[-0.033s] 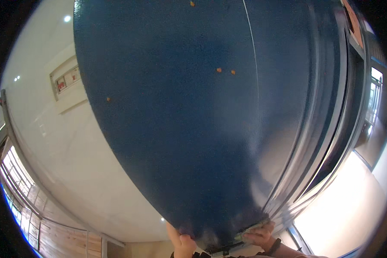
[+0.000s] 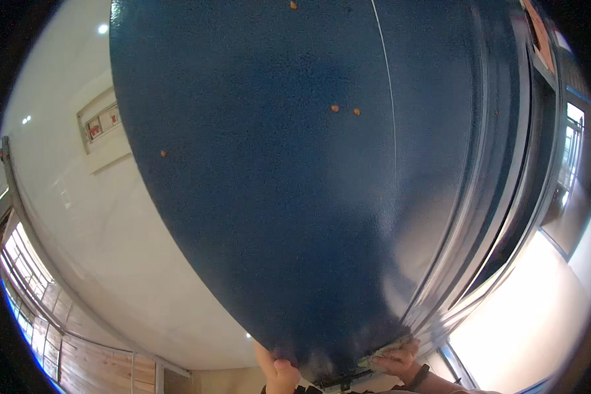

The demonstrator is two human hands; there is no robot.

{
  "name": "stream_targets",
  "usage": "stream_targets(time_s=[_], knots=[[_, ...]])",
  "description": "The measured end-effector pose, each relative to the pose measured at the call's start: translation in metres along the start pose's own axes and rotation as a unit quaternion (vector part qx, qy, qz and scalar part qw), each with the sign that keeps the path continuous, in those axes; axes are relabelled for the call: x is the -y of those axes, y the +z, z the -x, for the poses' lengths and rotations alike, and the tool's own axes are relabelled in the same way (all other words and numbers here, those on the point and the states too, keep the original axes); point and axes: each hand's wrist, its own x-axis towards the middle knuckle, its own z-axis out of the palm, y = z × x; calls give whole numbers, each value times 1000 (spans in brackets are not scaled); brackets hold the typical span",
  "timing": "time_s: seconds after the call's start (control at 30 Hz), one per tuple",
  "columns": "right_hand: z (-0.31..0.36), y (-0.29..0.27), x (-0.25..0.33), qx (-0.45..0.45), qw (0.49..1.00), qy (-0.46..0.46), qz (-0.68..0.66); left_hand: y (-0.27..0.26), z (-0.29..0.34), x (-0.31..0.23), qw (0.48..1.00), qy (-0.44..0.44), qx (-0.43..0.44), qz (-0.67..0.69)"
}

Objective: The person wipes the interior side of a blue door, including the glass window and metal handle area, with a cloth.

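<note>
A large dark blue door-like panel [image 2: 256, 177] fills the middle of the view, with a few small orange-brown spots on its face and a thin pale line running down it. At its lower left edge, my left hand [image 2: 281, 373] is closed on the panel's rim; some of the fingers are hidden behind it. My right hand [image 2: 399, 361] presses a crumpled greenish cloth [image 2: 374, 358] against the lower right of the panel. A dark band circles the right wrist.
Ridged trim and a dark frame [image 2: 545, 131] run along the panel's right side. A pale surface with small lights [image 2: 171, 282] and a rectangular fixture [image 2: 105, 121] spreads to the left. Barred windows [image 2: 23, 259] and wood boards [image 2: 102, 368] show at the lower left.
The panel's left edge and the spot near it have shifted very slightly left. Both hands stay in the same places.
</note>
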Motion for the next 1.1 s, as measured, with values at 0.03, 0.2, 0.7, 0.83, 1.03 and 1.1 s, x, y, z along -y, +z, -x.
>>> stream_targets(time_s=[0.03, 0.2, 0.7, 0.83, 1.03, 1.1], knots=[[2, -1, 1, 0, 1000, 0, -1, -3, 1, 0, 1000, 0, -1, -1], [-8, -7, 10, -18, 1000, -15, 8, -9, 5, -12, 999, 30, 36, 8], [3, -14, 22, 52, 999, 15, -1, -8, 12, -30, 998, -53, -33, 28], [16, -12, 21, 60, 997, 39, -35, -4, 17, -38, 998, 26, 30, -50], [12, -9, 19, 40, 999, 9, -10, -8, 15, -29, 999, 31, 8, -28], [10, -6, 16, 25, 999, 5, -23, -7, 14, -26, 1000, 25, 3, -13]])
